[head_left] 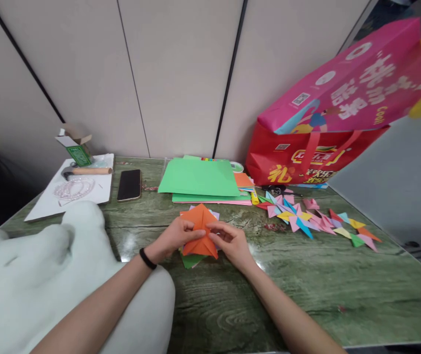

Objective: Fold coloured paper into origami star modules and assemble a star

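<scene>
An orange sheet of paper (201, 218), creased and partly folded, is held between both hands above the green wooden table (218, 314). My left hand (173, 236) pinches its left side, thumb on top. On the right side, my right hand (230, 241) grips the paper between thumb and fingers. Under the orange paper lies a small pile of coloured sheets, with a green one (192, 260) showing at the bottom. A black band circles my left wrist.
Green sheets (199, 177) lie behind the hands, folded paper stars (299, 214) to the right. Red (287, 152) and pink bags (343, 83) stand back right. A phone (129, 185), hammer (88, 170), open box (77, 150) and large white plush (48, 280) are left.
</scene>
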Motion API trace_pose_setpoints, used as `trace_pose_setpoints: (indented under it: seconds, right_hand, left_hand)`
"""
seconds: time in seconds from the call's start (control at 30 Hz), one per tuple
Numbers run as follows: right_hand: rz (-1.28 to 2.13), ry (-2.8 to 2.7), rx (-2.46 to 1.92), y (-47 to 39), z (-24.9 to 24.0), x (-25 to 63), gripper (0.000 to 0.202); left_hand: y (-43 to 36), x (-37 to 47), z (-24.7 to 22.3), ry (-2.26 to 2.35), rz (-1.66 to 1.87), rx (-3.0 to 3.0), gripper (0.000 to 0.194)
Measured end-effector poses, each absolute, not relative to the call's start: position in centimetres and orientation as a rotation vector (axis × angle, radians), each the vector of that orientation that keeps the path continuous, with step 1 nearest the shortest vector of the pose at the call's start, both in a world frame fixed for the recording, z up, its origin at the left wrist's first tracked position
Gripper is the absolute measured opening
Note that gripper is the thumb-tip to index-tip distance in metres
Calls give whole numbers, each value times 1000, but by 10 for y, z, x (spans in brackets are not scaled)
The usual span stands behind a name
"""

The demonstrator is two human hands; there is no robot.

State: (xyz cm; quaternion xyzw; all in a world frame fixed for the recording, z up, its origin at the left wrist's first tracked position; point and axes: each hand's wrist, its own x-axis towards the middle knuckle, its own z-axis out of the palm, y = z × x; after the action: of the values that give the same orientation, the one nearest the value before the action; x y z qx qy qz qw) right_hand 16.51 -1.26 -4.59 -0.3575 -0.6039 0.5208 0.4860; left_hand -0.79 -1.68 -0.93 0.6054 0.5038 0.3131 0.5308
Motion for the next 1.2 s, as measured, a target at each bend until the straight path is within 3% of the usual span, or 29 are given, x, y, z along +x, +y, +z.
trace_pose_setpoints:
  seconds: [0.77, 1.2]
  right_hand:
    - [1181, -1696, -850, -11, -54, 174, 19]
    - [1121, -1786, -835, -7, -48, 177, 12]
  left_hand:
    - [-13, -14, -15, 1172, 766, 1142, 27]
    - [-15, -9, -6, 1216, 664, 1348, 35]
